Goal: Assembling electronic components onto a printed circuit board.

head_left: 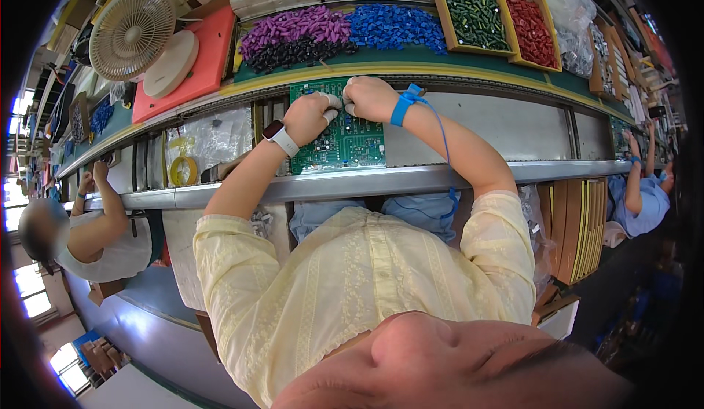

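Observation:
A green circuit board (345, 149) dotted with small parts lies on the conveyor track in front of me. Over its upper part my left hand (311, 118) is closed, its covered fingertips pinched together; whatever they hold is too small to make out. Right beside it, at the board's upper edge, my right hand (369, 99) is also closed in a pinch, with white finger covers on. What sits in that pinch is hidden too. A blue wrist strap (402, 107) with a coiled cord circles my right wrist, and a white-banded watch (281, 138) my left.
Beyond the track lie heaps of purple (297, 31), black (293, 55) and blue components (396, 27). Yellow boxes hold green (473, 13) and red components (528, 27). A fan (133, 35) stands far left; a tape roll (183, 170) lies nearer. Co-workers sit at both sides.

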A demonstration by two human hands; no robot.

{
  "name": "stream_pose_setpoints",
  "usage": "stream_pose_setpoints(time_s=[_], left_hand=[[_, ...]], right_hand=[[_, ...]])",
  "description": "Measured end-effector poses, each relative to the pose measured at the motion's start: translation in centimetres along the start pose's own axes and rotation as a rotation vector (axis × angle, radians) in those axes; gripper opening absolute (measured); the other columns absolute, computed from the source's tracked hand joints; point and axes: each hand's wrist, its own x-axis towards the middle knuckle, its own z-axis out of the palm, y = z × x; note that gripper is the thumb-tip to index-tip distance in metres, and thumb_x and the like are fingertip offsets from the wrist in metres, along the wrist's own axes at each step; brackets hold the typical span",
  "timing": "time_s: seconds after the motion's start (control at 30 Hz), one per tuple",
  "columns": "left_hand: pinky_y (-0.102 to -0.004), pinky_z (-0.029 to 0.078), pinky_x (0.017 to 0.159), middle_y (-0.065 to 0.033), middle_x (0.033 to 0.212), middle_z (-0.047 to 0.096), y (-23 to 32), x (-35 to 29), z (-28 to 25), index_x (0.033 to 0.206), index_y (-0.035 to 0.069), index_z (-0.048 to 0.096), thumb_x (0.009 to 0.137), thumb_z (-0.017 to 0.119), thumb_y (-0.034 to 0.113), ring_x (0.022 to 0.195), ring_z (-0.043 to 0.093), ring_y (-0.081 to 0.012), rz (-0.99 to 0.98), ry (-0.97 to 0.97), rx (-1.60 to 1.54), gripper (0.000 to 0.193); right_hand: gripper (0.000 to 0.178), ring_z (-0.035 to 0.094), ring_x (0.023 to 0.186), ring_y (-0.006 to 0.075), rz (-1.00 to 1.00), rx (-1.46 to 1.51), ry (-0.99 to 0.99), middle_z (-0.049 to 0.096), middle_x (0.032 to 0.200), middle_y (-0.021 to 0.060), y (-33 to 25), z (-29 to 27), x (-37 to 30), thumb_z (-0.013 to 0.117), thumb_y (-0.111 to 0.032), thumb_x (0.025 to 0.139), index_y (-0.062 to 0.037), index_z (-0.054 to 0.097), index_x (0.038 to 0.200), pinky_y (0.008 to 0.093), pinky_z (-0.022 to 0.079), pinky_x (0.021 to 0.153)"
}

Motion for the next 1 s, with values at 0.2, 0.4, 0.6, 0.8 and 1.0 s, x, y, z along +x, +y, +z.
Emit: stream_pose_setpoints(time_s=[0.2,0.4,0.6,0.8,1.0], left_hand=[[-0.0358,0.046,0.073,-0.0108,0.081,0.060,0.0,0.1,0.5,0.085,0.005,0.063,0.073,0.062,0.009,0.081,0.056,-0.0283,0.006,0.038,0.055,0.012],[-0.0367,0.046,0.072,-0.0103,0.081,0.057,-0.4,0.6,0.8,0.079,0.007,0.064,0.073,0.062,0.013,0.082,0.055,-0.0278,-0.032,0.011,0.019,0.010],[-0.0365,0.046,0.072,-0.0101,0.081,0.058,0.3,0.8,0.4,0.078,0.006,0.065,0.073,0.062,0.014,0.081,0.056,-0.0277,-0.078,-0.055,0.018,0.010],[-0.0360,0.045,0.073,-0.0101,0.080,0.059,1.0,0.8,0.4,0.079,0.005,0.065,0.072,0.064,0.012,0.082,0.056,-0.0275,-0.018,-0.049,0.105,0.010],[-0.0351,0.046,0.070,-0.0105,0.079,0.059,1.0,1.0,-0.1,0.085,0.006,0.065,0.072,0.065,0.015,0.077,0.057,-0.0264,0.025,-0.043,0.096,0.016]], right_hand=[[0.014,0.057,0.081,0.0312,-0.028,-0.031,-0.013,0.059,0.081,0.0135,-0.4,0.1,-0.5,0.064,-0.017,0.067,-0.0053,0.064,0.074,0.0426,0.046,0.069],[0.017,0.057,0.080,0.0304,0.055,0.049,0.224,0.059,0.081,0.0137,3.1,-2.1,-0.8,0.060,-0.024,0.071,-0.0079,0.064,0.076,0.0421,0.046,0.070],[0.018,0.057,0.084,0.0302,0.408,-0.401,0.460,0.059,0.085,0.0116,9.8,-3.2,-1.4,0.061,-0.024,0.075,-0.0067,0.064,0.079,0.0411,0.048,0.071],[0.019,0.057,0.084,0.0295,0.335,-0.272,0.417,0.059,0.086,0.0127,10.7,-2.6,-1.0,0.060,-0.024,0.077,-0.0059,0.064,0.080,0.0411,0.047,0.072],[0.018,0.056,0.086,0.0303,0.407,-0.191,0.434,0.059,0.088,0.0133,10.4,-2.9,-0.4,0.061,-0.023,0.077,-0.0062,0.064,0.081,0.0419,0.046,0.073]])
